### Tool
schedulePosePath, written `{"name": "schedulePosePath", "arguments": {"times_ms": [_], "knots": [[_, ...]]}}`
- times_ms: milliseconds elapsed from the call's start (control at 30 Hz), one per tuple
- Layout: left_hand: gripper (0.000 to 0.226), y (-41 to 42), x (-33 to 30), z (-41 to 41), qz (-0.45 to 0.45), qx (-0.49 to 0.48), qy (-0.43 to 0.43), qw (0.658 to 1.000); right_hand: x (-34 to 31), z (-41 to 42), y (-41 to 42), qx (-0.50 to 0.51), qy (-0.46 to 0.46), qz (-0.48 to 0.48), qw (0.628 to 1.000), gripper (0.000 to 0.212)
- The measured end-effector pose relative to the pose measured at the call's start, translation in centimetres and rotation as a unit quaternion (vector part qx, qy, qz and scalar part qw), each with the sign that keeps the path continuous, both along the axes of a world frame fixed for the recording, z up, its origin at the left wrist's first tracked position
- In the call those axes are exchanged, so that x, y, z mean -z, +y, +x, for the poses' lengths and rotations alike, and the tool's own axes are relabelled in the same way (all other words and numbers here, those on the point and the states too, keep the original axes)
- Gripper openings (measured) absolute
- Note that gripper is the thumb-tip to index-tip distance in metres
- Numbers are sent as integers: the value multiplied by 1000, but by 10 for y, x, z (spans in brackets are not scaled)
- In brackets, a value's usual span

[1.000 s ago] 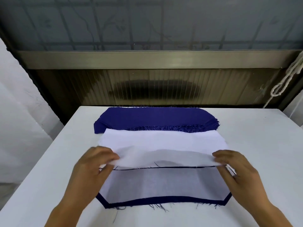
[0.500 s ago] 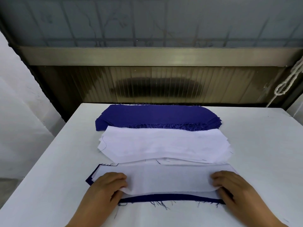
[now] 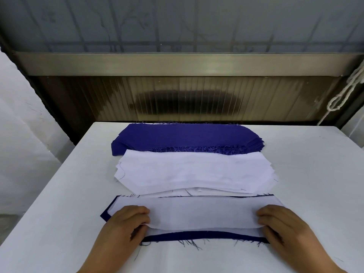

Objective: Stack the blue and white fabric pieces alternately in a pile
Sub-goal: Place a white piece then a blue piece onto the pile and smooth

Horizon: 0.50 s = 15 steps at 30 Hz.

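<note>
A stack of blue fabric pieces (image 3: 183, 137) lies at the far side of the table. In front of it, overlapping its near edge, sits a stack of white pieces (image 3: 195, 172). Nearest me is the mixed pile, topped by a white piece (image 3: 201, 213) lying over a blue piece (image 3: 204, 236) whose frayed near edge shows. My left hand (image 3: 126, 223) pinches the white piece's near left edge. My right hand (image 3: 279, 223) pinches its near right edge. The near edge of the piece is lifted slightly off the pile.
The white table (image 3: 315, 194) ends close behind the blue stack at a ribbed wall panel (image 3: 187, 99). A white knotted rope (image 3: 342, 95) hangs at the far right. A white wall (image 3: 23, 134) stands to the left.
Both hands have drawn the white piece from the white stack toward me and lowered it flat onto the near pile. The camera has tilted a little.
</note>
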<state>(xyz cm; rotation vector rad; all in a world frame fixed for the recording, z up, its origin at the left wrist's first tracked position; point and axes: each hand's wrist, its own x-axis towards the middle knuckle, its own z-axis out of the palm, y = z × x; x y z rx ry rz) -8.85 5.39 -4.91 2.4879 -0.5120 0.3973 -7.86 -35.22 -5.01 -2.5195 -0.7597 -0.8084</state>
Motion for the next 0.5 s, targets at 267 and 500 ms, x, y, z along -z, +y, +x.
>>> {"name": "schedulePosePath", "arguments": {"times_ms": [267,500], "knots": [[22,0,0,-2,-8,-4,3,1000,-10,-4,3,-11,46,-10,999,42],[27,-10,-11,5,36,-26,16,999,-23,0,20,-7,95,-5,995,39]]}}
